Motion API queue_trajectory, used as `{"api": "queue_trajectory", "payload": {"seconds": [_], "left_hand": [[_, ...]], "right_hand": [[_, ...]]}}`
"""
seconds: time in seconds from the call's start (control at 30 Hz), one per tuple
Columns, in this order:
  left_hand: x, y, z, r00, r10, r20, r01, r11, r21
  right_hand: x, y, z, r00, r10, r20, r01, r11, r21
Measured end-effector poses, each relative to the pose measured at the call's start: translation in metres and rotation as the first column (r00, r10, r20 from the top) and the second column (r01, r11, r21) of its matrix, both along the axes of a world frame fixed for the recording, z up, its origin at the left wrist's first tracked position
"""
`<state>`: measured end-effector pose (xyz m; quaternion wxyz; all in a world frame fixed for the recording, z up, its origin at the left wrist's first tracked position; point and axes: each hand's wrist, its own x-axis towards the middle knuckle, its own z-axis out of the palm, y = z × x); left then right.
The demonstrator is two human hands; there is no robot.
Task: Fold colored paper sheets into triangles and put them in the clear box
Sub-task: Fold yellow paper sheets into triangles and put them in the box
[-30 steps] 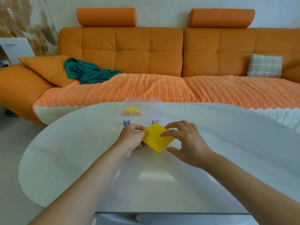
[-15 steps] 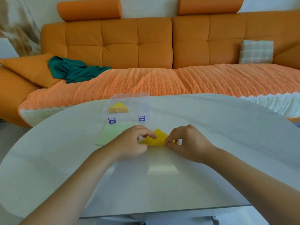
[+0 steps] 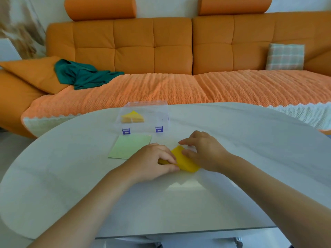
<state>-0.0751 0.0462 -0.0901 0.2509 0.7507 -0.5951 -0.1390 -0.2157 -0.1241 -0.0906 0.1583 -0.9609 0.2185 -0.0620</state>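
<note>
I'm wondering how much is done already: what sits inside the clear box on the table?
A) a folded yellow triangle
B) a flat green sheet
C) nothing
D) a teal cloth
A: a folded yellow triangle shows through the wall of the clear box, while the green sheet lies flat on the table in front of it and the teal cloth is on the sofa.

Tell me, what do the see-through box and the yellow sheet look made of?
The box: clear hard plastic, it seems, glossy; the folded triangles show through its walls. The yellow sheet: thin matte paper, probably, since it lies creased flat.
</note>
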Motion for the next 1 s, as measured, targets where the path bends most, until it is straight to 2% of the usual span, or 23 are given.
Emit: {"api": "queue_trajectory", "payload": {"seconds": [0.1, 0.27, 0.37, 0.43, 0.63, 0.87, 1.0], "left_hand": [[0.001, 0.001, -0.003, 1.0, -0.003, 0.013, 0.003, 1.0, -0.012], [0.001, 0.003, -0.005, 1.0, 0.018, 0.007, -0.018, 1.0, -0.011], [-0.002, 0.002, -0.005, 0.996, 0.058, -0.062, -0.061, 0.997, -0.045], [-0.002, 0.0, -0.007, 0.991, 0.094, -0.098, -0.104, 0.99, -0.097], [-0.005, 0.0, 0.0, 0.984, 0.149, -0.1, -0.161, 0.978, -0.13], [-0.008, -0.004, -0.002, 0.926, 0.207, -0.315, -0.277, 0.94, -0.197], [-0.011, -0.006, 0.0, 0.88, 0.188, -0.436, -0.307, 0.926, -0.221]], "right_hand": [[0.004, 0.004, 0.0, 0.999, 0.033, -0.042, -0.035, 0.997, -0.065], [0.008, 0.008, -0.001, 0.997, 0.062, 0.056, -0.06, 0.998, -0.026], [0.009, 0.013, -0.001, 0.988, 0.037, 0.152, -0.049, 0.996, 0.071], [0.009, 0.015, 0.001, 0.981, -0.026, 0.19, -0.014, 0.979, 0.202], [0.008, 0.014, 0.006, 0.956, -0.178, 0.234, 0.018, 0.828, 0.56], [-0.001, 0.017, 0.018, 0.965, -0.111, 0.24, -0.078, 0.749, 0.658], [-0.005, 0.019, 0.021, 0.968, -0.087, 0.236, -0.075, 0.795, 0.602]]}}
